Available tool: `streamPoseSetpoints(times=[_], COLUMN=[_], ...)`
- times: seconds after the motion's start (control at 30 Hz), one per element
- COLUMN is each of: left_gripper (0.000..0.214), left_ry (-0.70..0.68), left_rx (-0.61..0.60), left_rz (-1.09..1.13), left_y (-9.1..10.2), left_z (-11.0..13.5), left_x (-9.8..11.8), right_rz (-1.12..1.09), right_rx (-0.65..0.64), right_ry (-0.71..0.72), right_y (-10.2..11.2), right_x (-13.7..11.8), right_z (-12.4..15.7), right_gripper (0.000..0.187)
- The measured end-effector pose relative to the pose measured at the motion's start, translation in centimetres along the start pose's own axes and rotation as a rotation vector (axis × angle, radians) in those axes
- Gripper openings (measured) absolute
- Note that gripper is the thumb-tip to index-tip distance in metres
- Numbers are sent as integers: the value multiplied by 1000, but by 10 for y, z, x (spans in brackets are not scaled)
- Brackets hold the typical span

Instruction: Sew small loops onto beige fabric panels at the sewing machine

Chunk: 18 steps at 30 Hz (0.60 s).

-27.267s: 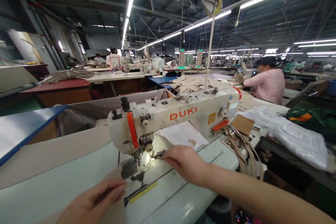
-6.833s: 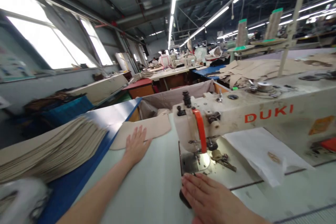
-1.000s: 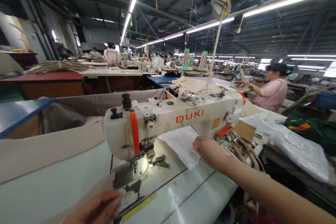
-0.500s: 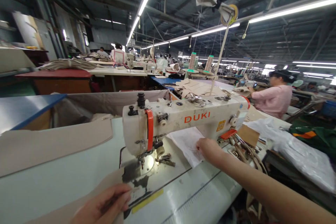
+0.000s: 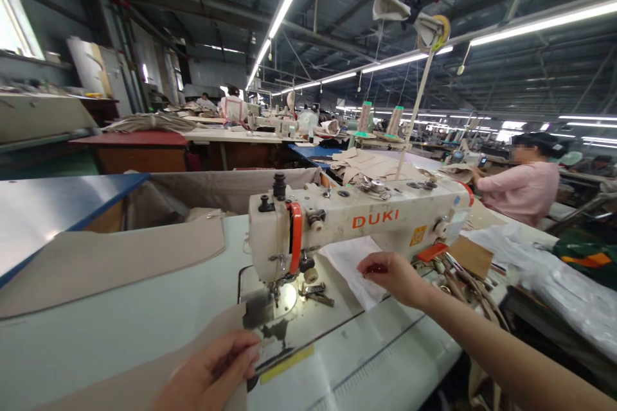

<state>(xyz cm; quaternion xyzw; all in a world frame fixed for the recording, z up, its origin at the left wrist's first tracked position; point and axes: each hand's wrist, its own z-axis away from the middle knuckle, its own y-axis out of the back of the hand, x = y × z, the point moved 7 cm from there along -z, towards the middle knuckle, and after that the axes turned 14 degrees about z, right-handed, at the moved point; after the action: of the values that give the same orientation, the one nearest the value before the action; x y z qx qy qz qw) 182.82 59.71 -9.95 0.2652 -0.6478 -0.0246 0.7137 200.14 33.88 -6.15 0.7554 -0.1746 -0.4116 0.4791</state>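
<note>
My left hand (image 5: 216, 366) lies over a beige fabric panel (image 5: 144, 372) at the bottom, in front of the needle area. Its thumb and fingers are pressed together just past the panel's right edge; what they hold, if anything, is too small to name. Over a white sheet (image 5: 349, 270) under the sewing machine (image 5: 332, 218) arm, my right hand (image 5: 398, 276) has its fingertips drawn together in a pinch. Anything between those fingers is hidden. The presser foot (image 5: 276, 295) stands beside a lit patch of the needle plate, apart from both hands.
Another beige panel (image 5: 125, 257) lies on the table's left side. Small metal attachments (image 5: 318, 293) sit right of the needle. Fabric strips (image 5: 465, 282) and a brown card (image 5: 470, 255) are at the machine's right end. A co-worker in pink (image 5: 523, 183) sits farther right.
The view has shifted, so the machine appears farther right. My right hand has moved left over the white sheet, fingers still pinched. My left hand keeps about the same place by the needle area.
</note>
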Motion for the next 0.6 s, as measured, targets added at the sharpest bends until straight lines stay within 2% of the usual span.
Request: streamPoseSetpoints(times=[0.2,0.3,0.4,0.53,0.6], left_gripper=[29,26,25,23,23], left_ry=[-36,-68,-95,-117,-117], left_rx=[-31,-30,-45,-61,-60], left_rz=[64,57,61,107,134], left_y=[-5,-6,-7,-8,-8], left_z=[9,11,14,16,17], left_x=[16,17,19,22,23], right_rz=[-734,-917,-1102,-1441,-1571], right_rx=[66,59,-29,-242,-320], right_ry=[19,-20,-142,-401,-479], right_y=[-6,-10,-26,-61,-75], right_x=[-33,-50,-64,-82,-90], right_z=[19,27,33,44,49], right_gripper=[18,22,27,30,31])
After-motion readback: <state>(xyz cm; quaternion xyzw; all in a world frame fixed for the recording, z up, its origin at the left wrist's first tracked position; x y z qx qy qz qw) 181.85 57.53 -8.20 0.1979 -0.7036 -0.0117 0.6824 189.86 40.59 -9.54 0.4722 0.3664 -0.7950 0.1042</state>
